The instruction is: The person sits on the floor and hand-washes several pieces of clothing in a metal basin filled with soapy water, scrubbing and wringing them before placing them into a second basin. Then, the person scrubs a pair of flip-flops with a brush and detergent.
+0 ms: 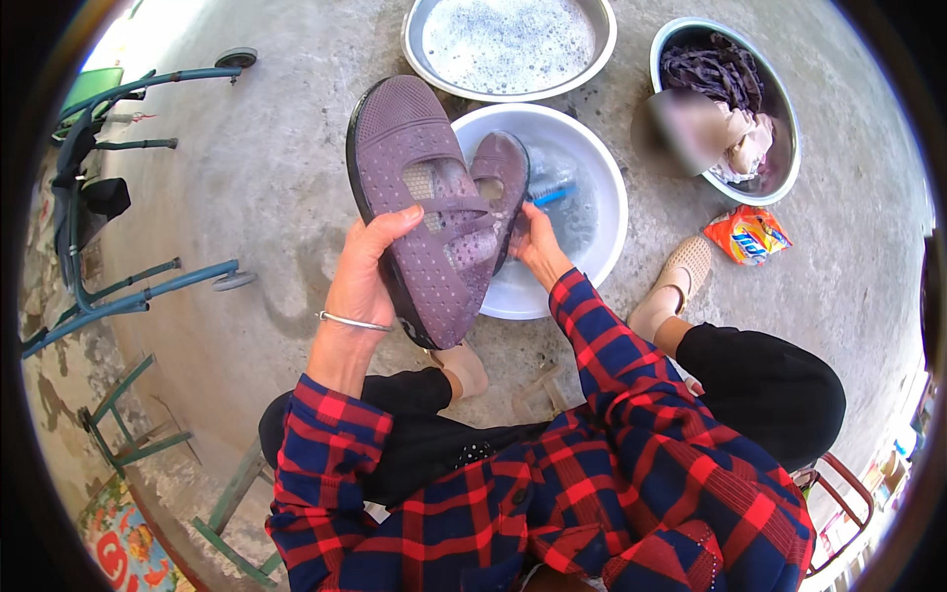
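Note:
My left hand (367, 259) grips a purple strapped shoe (404, 148) by its side, thumb over the upper near the strap opening. The shoe is tilted, its dark sole edge facing left. Just right of it is a second purple shoe (501, 163), partly hidden behind the first, with my right hand (538, 244) closed on its far side; some right fingers are hidden behind it. Both shoes are over the white basin (614, 212), which holds cloudy water. A blue brush (554, 194) shows in the basin beside my right hand.
A metal basin (409, 44) of sudsy water stands at the top. Dark and pale cloths (715, 74) fill another metal basin (794, 158) at upper right. An orange packet (747, 235) lies below it. A blue-framed wheeled walker (148, 296) stands at left, with green stool legs (133, 449) below.

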`<state>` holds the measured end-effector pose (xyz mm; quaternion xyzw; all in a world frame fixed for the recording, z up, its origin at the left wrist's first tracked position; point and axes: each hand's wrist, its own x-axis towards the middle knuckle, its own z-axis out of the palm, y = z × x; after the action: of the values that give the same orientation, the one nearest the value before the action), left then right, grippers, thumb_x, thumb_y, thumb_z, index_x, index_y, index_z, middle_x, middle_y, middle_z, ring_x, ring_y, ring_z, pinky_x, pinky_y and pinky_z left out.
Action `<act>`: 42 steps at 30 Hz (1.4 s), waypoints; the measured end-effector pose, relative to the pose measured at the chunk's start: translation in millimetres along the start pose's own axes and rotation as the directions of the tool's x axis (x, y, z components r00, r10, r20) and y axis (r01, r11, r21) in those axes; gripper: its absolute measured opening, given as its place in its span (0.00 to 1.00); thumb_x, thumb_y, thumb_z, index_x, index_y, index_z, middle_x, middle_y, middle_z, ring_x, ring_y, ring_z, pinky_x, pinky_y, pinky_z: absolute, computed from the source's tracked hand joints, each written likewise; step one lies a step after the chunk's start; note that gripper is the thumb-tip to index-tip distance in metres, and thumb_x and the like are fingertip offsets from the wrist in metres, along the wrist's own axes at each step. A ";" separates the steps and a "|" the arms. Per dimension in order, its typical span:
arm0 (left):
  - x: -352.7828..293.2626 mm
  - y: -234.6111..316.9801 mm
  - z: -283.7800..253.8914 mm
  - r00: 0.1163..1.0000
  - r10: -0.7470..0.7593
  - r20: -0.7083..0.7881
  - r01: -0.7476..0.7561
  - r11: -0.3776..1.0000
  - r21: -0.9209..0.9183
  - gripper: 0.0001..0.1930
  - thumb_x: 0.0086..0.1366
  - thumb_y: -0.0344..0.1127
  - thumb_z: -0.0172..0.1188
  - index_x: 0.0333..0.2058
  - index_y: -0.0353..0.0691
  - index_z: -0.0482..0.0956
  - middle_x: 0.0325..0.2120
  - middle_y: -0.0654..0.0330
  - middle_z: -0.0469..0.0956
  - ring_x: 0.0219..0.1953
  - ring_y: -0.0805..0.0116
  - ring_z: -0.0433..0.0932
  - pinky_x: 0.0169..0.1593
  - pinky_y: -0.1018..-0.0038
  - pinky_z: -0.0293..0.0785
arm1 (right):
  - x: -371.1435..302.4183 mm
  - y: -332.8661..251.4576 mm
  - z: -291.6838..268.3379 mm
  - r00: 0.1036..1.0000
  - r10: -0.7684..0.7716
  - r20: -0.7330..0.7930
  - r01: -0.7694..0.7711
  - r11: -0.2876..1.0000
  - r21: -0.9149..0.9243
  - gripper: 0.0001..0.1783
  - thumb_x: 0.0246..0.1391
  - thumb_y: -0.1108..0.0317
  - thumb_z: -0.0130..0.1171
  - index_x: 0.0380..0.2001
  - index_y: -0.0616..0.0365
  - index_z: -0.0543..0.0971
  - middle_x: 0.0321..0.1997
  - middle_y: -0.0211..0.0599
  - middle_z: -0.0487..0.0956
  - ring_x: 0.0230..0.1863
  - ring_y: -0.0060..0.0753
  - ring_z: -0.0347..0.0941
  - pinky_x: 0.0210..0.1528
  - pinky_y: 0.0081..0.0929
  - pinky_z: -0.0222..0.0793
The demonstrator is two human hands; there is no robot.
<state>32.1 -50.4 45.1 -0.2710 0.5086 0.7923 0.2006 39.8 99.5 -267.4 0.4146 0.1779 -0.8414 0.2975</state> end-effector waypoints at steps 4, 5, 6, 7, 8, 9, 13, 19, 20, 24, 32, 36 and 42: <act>3.6 -9.1 -6.4 0.999 -0.041 0.006 0.041 0.999 -0.021 0.16 0.57 0.35 0.58 0.42 0.32 0.72 0.39 0.55 0.75 0.42 0.63 0.75 0.49 0.66 0.71 | -18.1 -7.2 12.2 0.974 -0.175 -0.142 0.147 0.971 -0.187 0.07 0.52 0.62 0.54 0.32 0.53 0.72 0.30 0.33 0.74 0.29 0.29 0.72 0.30 0.37 0.70; 6.6 -12.5 -7.0 0.998 -0.059 0.026 0.061 0.996 -0.059 0.16 0.57 0.35 0.58 0.42 0.32 0.72 0.39 0.55 0.75 0.42 0.63 0.75 0.49 0.66 0.71 | -23.0 -8.3 11.1 0.942 -0.268 -0.202 0.195 0.927 -0.321 0.07 0.50 0.64 0.55 0.31 0.53 0.72 0.27 0.32 0.72 0.26 0.26 0.71 0.25 0.34 0.70; 5.8 -13.5 -8.7 0.997 -0.068 0.040 0.071 0.993 -0.097 0.16 0.57 0.35 0.58 0.42 0.32 0.72 0.40 0.55 0.75 0.42 0.63 0.75 0.49 0.66 0.71 | -30.0 -7.5 15.6 0.902 -0.362 -0.236 0.227 0.861 -0.455 0.07 0.49 0.65 0.57 0.30 0.54 0.72 0.23 0.30 0.71 0.23 0.24 0.70 0.19 0.30 0.69; 10.8 -17.0 -13.7 0.993 -0.098 0.069 0.106 0.987 -0.121 0.18 0.58 0.35 0.58 0.44 0.32 0.71 0.42 0.53 0.75 0.44 0.62 0.75 0.50 0.65 0.71 | -39.3 -9.4 20.7 0.840 -0.467 -0.278 0.314 0.834 -0.452 0.09 0.46 0.66 0.57 0.28 0.58 0.70 0.22 0.31 0.70 0.21 0.23 0.68 0.12 0.27 0.64; 14.5 -20.5 -14.5 0.990 -0.109 0.094 0.124 0.978 -0.167 0.18 0.57 0.36 0.59 0.44 0.33 0.71 0.41 0.54 0.75 0.43 0.63 0.75 0.49 0.65 0.72 | -47.1 -11.7 19.9 0.831 -0.490 -0.264 0.302 0.796 -0.525 0.09 0.45 0.67 0.58 0.28 0.58 0.70 0.22 0.32 0.71 0.20 0.24 0.68 0.12 0.27 0.63; 14.1 -22.3 -14.0 0.988 -0.110 0.111 0.132 0.968 -0.214 0.18 0.57 0.36 0.60 0.43 0.33 0.71 0.40 0.54 0.75 0.42 0.63 0.75 0.48 0.66 0.73 | -55.9 -15.0 19.0 0.828 -0.507 -0.239 0.287 0.750 -0.596 0.09 0.44 0.68 0.58 0.28 0.59 0.71 0.22 0.33 0.71 0.20 0.24 0.69 0.11 0.28 0.62; 8.8 -26.7 -8.2 0.974 -0.088 0.208 0.151 0.940 -0.307 0.22 0.57 0.39 0.61 0.47 0.33 0.68 0.43 0.52 0.74 0.45 0.61 0.74 0.50 0.64 0.72 | -83.3 -34.2 0.5 0.767 -0.640 -0.043 0.279 0.394 -0.876 0.11 0.38 0.68 0.60 0.24 0.64 0.73 0.21 0.39 0.71 0.22 0.31 0.70 0.21 0.30 0.62; 23.0 -55.0 -20.4 0.954 -0.120 0.274 0.199 0.939 -0.282 0.25 0.54 0.32 0.59 0.50 0.31 0.66 0.44 0.48 0.73 0.46 0.55 0.75 0.54 0.57 0.69 | -191.8 -54.1 42.8 0.746 -0.651 0.141 0.337 0.187 -0.923 0.17 0.44 0.58 0.59 0.22 0.64 0.74 0.19 0.38 0.73 0.23 0.31 0.68 0.27 0.29 0.62; 19.9 -59.2 -22.3 0.960 -0.133 0.247 0.202 0.940 -0.276 0.25 0.52 0.30 0.58 0.50 0.31 0.66 0.44 0.48 0.74 0.45 0.54 0.75 0.54 0.57 0.70 | -210.0 -48.7 53.4 0.699 -0.677 0.229 0.395 0.100 -0.913 0.19 0.45 0.56 0.58 0.23 0.64 0.74 0.18 0.38 0.73 0.23 0.31 0.68 0.27 0.29 0.62; 19.6 -90.3 -17.6 0.944 -0.131 0.301 0.209 0.947 -0.242 0.22 0.51 0.28 0.56 0.48 0.32 0.68 0.41 0.49 0.75 0.43 0.55 0.76 0.53 0.59 0.71 | -260.4 -33.4 72.9 0.566 -0.662 0.492 0.457 -0.244 -0.855 0.18 0.54 0.50 0.53 0.39 0.52 0.73 0.21 0.40 0.76 0.23 0.40 0.73 0.27 0.35 0.65; -4.5 -151.0 -3.1 0.960 0.014 0.278 0.096 0.920 -0.379 0.16 0.49 0.28 0.55 0.40 0.33 0.73 0.35 0.53 0.77 0.37 0.58 0.78 0.48 0.63 0.74 | -237.4 -26.9 79.9 0.404 -0.431 0.807 0.230 -0.806 -0.546 0.17 0.57 0.53 0.47 0.49 0.43 0.72 0.18 0.44 0.76 0.20 0.47 0.74 0.21 0.44 0.67; 10.8 -170.0 -18.1 0.979 -0.080 0.190 0.157 0.888 -0.433 0.14 0.48 0.29 0.56 0.37 0.33 0.74 0.33 0.54 0.77 0.35 0.58 0.77 0.46 0.62 0.74 | -232.9 -9.1 76.3 0.476 -0.452 0.754 0.306 -0.719 -0.624 0.18 0.57 0.54 0.46 0.48 0.46 0.72 0.23 0.47 0.78 0.25 0.52 0.75 0.26 0.47 0.68; -5.8 -159.1 -6.9 0.975 -0.014 0.221 0.083 0.947 -0.309 0.05 0.46 0.27 0.54 0.23 0.33 0.76 0.27 0.55 0.78 0.31 0.62 0.77 0.41 0.68 0.75 | -248.3 -12.2 69.5 0.591 -0.446 0.672 0.147 -0.760 -0.633 0.18 0.57 0.54 0.46 0.48 0.47 0.71 0.21 0.49 0.77 0.23 0.51 0.75 0.25 0.46 0.68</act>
<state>132.6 7.0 -64.5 -0.2243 0.3433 0.8830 0.2283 109.7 158.5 -26.0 -0.1101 0.9657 -0.2288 0.0537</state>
